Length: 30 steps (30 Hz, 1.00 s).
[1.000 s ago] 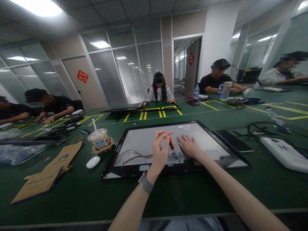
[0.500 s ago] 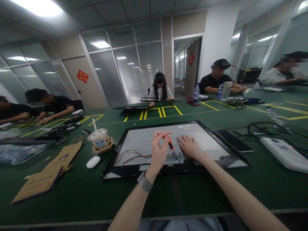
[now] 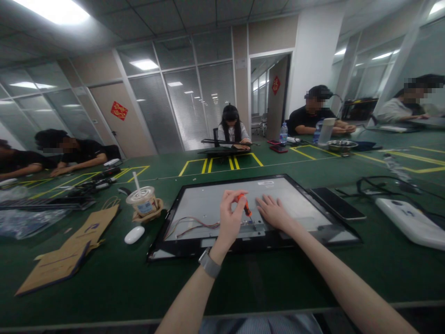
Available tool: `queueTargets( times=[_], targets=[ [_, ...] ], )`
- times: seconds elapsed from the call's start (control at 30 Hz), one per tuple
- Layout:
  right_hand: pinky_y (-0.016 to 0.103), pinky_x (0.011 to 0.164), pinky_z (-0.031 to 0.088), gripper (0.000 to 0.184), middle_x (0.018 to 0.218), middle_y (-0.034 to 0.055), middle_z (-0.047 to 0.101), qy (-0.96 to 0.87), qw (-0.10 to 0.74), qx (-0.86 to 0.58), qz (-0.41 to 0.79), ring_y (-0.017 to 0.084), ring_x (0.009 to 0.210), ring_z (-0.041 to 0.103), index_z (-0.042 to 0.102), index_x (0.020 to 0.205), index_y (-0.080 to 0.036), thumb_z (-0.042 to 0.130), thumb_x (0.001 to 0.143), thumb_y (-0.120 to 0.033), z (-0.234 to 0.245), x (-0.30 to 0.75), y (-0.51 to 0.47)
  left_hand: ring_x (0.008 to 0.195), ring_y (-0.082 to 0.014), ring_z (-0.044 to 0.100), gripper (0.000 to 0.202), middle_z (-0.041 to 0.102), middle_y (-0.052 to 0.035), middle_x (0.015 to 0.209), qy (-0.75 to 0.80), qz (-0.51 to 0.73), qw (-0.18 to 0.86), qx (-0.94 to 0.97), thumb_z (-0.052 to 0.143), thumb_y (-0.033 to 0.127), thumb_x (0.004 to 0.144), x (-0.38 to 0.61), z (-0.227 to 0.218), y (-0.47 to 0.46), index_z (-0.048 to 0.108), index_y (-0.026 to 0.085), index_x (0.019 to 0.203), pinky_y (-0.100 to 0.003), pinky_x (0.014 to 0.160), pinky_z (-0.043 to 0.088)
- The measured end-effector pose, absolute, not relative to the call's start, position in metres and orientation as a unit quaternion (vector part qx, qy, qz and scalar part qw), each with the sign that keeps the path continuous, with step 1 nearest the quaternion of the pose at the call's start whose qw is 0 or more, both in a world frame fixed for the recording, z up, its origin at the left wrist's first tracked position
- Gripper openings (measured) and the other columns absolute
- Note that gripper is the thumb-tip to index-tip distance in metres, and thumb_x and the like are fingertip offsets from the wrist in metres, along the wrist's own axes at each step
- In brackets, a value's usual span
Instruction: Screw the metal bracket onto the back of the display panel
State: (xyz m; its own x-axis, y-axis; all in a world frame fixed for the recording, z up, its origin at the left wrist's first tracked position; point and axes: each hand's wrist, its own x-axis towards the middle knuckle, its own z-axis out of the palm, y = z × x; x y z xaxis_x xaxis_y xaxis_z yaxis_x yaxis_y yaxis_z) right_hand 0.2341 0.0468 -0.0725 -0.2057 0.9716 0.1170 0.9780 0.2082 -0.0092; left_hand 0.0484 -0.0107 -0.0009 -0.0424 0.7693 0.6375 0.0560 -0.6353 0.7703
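Note:
A large flat display panel (image 3: 215, 195) with a black frame and a grey back lies on the table before me. My left hand (image 3: 231, 214) grips an orange and black screwdriver (image 3: 245, 204), its shaft pointing down at a metal bracket (image 3: 256, 228) near the panel's front edge. Whether the tip sits in a screw is too small to tell. Spread flat on the panel's back, to the right of the screwdriver, is my right hand (image 3: 273, 211). Thin wires (image 3: 191, 222) run leftward from the bracket across the panel.
To the left are a lidded cup (image 3: 143, 204), a white mouse (image 3: 134, 234) and a brown paper bag (image 3: 76, 246). A dark phone (image 3: 337, 204) and a white device (image 3: 410, 222) with cables lie to the right. Across the green table (image 3: 278, 287) several people sit working.
The screwdriver has turned a little in my left hand, showing more orange. My right hand has stayed put. The person opposite has shifted a dark panel rightward.

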Motion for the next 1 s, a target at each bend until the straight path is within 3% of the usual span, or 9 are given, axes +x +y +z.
queueTargets(
  times=[0.27, 0.47, 0.6, 0.8, 1.0],
  targets=[
    [0.06, 0.11, 0.026, 0.055, 0.156, 0.02, 0.036, -0.77, 0.038, -0.636, -0.031, 0.035, 0.142, 0.031, 0.039, 0.151, -0.017, 0.024, 0.101, -0.034, -0.0716, 0.2322, 0.0478, 0.081, -0.0154, 0.057, 0.015, 0.056, -0.0036, 0.087, 0.333, 0.657, 0.276, 0.618, 0.064, 0.03, 0.087, 0.0485, 0.0031, -0.0128, 0.074, 0.019, 0.091, -0.028, 0.079, 0.047],
    [0.059, 0.109, 0.027, 0.053, 0.155, 0.0206, 0.036, -0.771, 0.035, -0.635, -0.043, 0.036, 0.142, 0.031, 0.039, 0.15, -0.016, 0.025, 0.102, -0.033, -0.0727, 0.2325, 0.0471, 0.084, -0.0159, 0.06, 0.024, 0.062, -0.0053, 0.089, 0.313, 0.651, 0.315, 0.616, 0.052, 0.028, 0.094, 0.0464, 0.0066, -0.0135, 0.072, 0.019, 0.102, -0.028, 0.08, 0.047],
    [0.059, 0.109, 0.027, 0.053, 0.155, 0.0203, 0.037, -0.772, 0.037, -0.633, -0.047, 0.036, 0.142, 0.032, 0.039, 0.15, -0.017, 0.025, 0.102, -0.033, -0.0731, 0.2328, 0.0473, 0.088, -0.0179, 0.063, 0.027, 0.067, -0.0068, 0.09, 0.304, 0.65, 0.351, 0.601, 0.047, 0.03, 0.096, 0.0471, 0.0055, -0.0129, 0.071, 0.017, 0.1, -0.031, 0.085, 0.048],
    [0.06, 0.11, 0.026, 0.055, 0.156, 0.0195, 0.035, -0.769, 0.041, -0.637, -0.022, 0.035, 0.143, 0.03, 0.038, 0.151, -0.017, 0.024, 0.101, -0.035, -0.0717, 0.2324, 0.0481, 0.086, -0.0162, 0.059, 0.017, 0.06, -0.0052, 0.091, 0.318, 0.66, 0.297, 0.612, 0.064, 0.033, 0.088, 0.0491, 0.0035, -0.012, 0.074, 0.019, 0.088, -0.029, 0.081, 0.048],
    [0.06, 0.11, 0.025, 0.056, 0.156, 0.0198, 0.035, -0.771, 0.048, -0.635, -0.024, 0.035, 0.143, 0.03, 0.038, 0.151, -0.018, 0.023, 0.1, -0.035, -0.0741, 0.2338, 0.0487, 0.08, -0.0146, 0.058, 0.02, 0.059, -0.0045, 0.089, 0.336, 0.647, 0.29, 0.62, 0.059, 0.03, 0.091, 0.0463, 0.0061, -0.0119, 0.074, 0.019, 0.096, -0.027, 0.077, 0.048]
  ],
)
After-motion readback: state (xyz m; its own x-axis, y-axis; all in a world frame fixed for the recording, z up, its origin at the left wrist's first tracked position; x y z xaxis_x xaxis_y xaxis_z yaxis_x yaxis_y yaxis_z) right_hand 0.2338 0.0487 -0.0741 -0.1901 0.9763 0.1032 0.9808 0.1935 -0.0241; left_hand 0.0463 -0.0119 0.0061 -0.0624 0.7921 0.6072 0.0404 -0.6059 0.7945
